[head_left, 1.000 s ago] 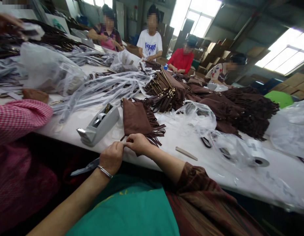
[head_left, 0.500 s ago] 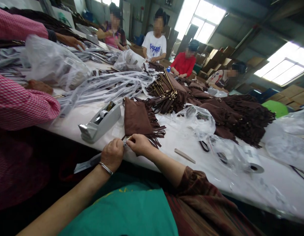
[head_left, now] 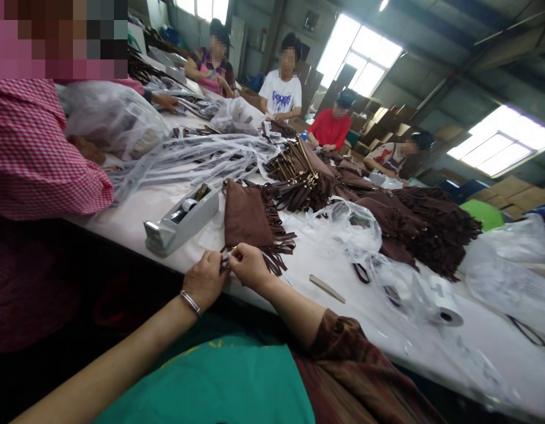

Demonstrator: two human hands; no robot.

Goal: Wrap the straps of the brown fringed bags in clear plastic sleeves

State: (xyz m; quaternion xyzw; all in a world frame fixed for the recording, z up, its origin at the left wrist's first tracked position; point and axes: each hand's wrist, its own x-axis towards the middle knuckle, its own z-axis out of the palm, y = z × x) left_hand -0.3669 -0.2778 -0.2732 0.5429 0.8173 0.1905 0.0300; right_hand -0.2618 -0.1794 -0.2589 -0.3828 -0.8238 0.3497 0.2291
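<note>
A brown fringed bag (head_left: 248, 213) lies flat on the table, its fringe to the right. At its near corner my left hand (head_left: 205, 279) is closed, fingers pinching a small shiny strap end (head_left: 225, 257) that looks metallic and is mostly hidden. Close beside it my right hand (head_left: 249, 266) is closed too, thumb and fingertips pinching the same piece. A grey tape dispenser (head_left: 180, 225) stands just left of the bag.
Brown bags with gold clasps (head_left: 301, 176) are heaped behind. Plastic-wrapped straps (head_left: 197, 154) spread left, near a co-worker's checked sleeve (head_left: 47, 159). At right lie a flat strip (head_left: 326, 289), clear plastic bags (head_left: 349, 227) and a white roll (head_left: 444, 303). Several people work across the table (head_left: 135, 212).
Both hands stay at the bag's near corner, with the left fingers slightly less curled. The pale plastic strip below my left wrist is out of sight. The co-worker at left has leaned into view.
</note>
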